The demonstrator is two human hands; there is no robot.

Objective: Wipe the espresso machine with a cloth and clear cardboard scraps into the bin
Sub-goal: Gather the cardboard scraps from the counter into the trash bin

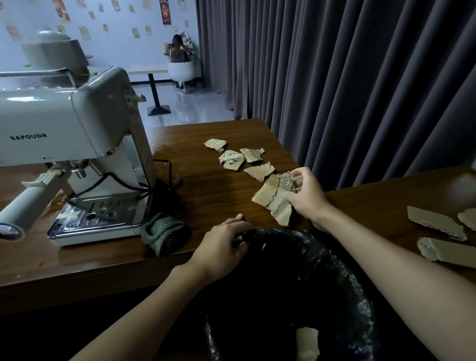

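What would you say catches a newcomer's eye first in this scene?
Probably the right hand gripping torn cardboard scraps at the table edge, just beyond the black-lined bin whose rim the left hand holds. Then the pale espresso machine at left, a green cloth bunched beside it.

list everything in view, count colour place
machine: 1, pale grey-green, table left
cloth: 1, green, bunched at machine's base
loose scraps: about 4, tan, table centre
held scraps: few, tan, in right grip
side scraps: 3, tan, table far right
bin: 1, black liner, below table edge
binned scrap: 1, pale, inside bin
curtain: 1, grey, behind table
left grip: 1, bare hand, holds bin rim
right grip: 1, bare hand, pinches held scraps
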